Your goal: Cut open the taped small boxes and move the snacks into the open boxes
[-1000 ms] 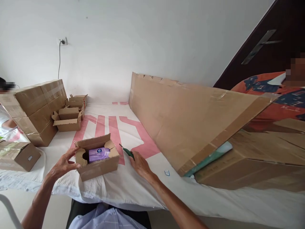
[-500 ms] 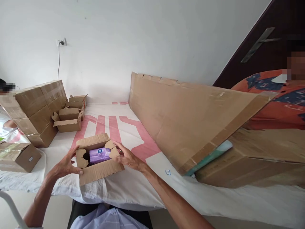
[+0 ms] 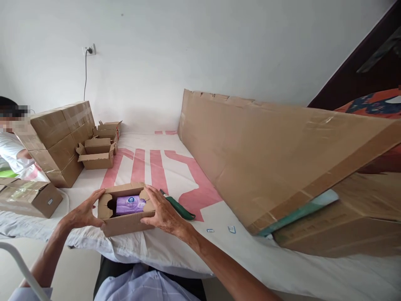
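Small cardboard box with a purple packet inside, near the tabletop's front edge. Left hand and right hand clasp its opposite ends; equal pressure should keep the flaps square. Green-handled cutter lies beside.

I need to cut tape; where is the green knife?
The green knife lies on the white cloth, just right of the right hand and the small box.
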### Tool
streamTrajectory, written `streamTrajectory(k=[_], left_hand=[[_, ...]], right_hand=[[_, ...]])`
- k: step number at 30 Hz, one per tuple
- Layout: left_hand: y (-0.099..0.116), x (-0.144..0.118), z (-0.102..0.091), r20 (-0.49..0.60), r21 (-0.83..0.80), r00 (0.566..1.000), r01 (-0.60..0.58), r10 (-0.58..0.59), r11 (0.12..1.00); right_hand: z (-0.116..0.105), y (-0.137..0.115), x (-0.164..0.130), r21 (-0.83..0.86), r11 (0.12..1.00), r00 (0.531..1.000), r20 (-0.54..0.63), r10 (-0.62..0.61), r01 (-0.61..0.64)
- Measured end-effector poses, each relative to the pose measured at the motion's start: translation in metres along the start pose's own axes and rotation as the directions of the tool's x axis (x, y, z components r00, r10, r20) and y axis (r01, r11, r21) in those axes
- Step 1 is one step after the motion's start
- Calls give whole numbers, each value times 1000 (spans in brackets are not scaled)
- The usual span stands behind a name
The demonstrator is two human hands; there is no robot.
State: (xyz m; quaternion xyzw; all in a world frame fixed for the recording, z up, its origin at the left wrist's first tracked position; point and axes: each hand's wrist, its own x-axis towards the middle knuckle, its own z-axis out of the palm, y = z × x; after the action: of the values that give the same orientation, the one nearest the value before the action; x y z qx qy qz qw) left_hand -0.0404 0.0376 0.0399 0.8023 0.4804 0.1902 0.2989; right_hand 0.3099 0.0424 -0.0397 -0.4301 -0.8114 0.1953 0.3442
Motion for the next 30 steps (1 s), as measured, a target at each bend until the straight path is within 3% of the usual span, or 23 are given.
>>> streamTrajectory(k=[6, 10, 15, 19, 24, 27, 30], left_hand=[[-11, 17, 3, -53, 22, 998, 18, -17, 1000], [-17, 17, 4, -65, -9, 996, 56, -57, 998], [-5, -3, 19, -80, -123, 997, -9, -1, 992], [8, -5, 34, -185, -152, 978, 67, -95, 986], [34, 17, 48, -350, 88, 909, 272, -226, 958], [54, 31, 53, -335, 290, 891, 406, -306, 867], [67, 37, 53, -315, 416, 888, 446, -335, 793]], right_hand=[[3, 3, 5, -65, 998, 999, -47, -26, 22], [-8, -3, 5, -52, 999, 1000, 24, 8, -6], [-27, -7, 2, 63, 997, 994, 96, 45, -51], [-33, -18, 9, 70, 989, 990, 68, 125, -130], [-36, -47, 26, -91, 965, 963, 93, 255, -247], [-36, -59, 35, -262, 915, 934, 105, 342, -306], [-37, -63, 38, -350, 885, 925, 110, 365, -308]])
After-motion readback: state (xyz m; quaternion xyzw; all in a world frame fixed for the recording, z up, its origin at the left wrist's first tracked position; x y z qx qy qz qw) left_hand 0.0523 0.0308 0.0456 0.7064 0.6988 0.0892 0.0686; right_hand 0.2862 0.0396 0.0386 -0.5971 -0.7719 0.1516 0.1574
